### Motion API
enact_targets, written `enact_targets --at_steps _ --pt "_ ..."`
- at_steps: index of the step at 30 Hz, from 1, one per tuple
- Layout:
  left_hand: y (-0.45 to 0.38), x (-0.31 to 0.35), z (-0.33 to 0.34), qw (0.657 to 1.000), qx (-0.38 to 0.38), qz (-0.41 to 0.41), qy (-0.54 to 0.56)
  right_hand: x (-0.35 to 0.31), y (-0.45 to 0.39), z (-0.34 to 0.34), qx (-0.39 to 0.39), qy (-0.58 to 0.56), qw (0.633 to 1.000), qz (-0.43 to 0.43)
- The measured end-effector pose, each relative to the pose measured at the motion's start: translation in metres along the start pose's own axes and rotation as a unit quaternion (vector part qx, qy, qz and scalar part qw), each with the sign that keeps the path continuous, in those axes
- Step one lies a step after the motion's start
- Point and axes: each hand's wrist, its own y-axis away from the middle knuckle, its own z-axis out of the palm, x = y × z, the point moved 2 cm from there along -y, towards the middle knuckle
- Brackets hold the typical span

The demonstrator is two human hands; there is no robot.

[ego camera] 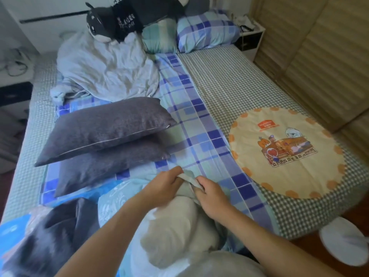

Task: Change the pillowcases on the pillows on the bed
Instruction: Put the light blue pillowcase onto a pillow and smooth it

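Your left hand [165, 181] and right hand [207, 191] both pinch the edge of a pale cloth [188, 177] at the near bed edge, fingers closed on it, hands nearly touching. A bare white pillow [177, 232] lies under your forearms. Two grey pillows [103, 134] are stacked to the left on the plaid sheet [199, 136]. Plaid pillow [207, 31] sits at the headboard. Round cushion [287, 152] lies right, well apart.
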Motion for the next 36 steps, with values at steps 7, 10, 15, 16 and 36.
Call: enact_targets --at_steps 7,10,15,16,36 --pt "-0.007 -0.002 -0.007 0.974 -0.075 -0.108 0.183 -0.007 -0.014 -0.031 -0.129 0.060 0.988 0.059" --pt "-0.001 -0.003 -0.023 0.921 -0.157 -0.081 0.347 -0.015 -0.020 -0.041 -0.119 -0.215 0.961 0.126" --pt "-0.002 -0.006 -0.041 0.967 -0.181 0.009 0.179 -0.024 -0.031 -0.042 -0.213 -0.437 0.863 0.136" --pt "-0.007 -0.007 -0.042 0.991 -0.118 0.027 0.061 -0.028 -0.029 -0.040 -0.235 -0.422 0.867 0.119" --pt "0.012 0.000 -0.006 0.959 0.222 0.098 -0.147 -0.032 -0.013 -0.010 0.001 0.308 0.944 -0.119"
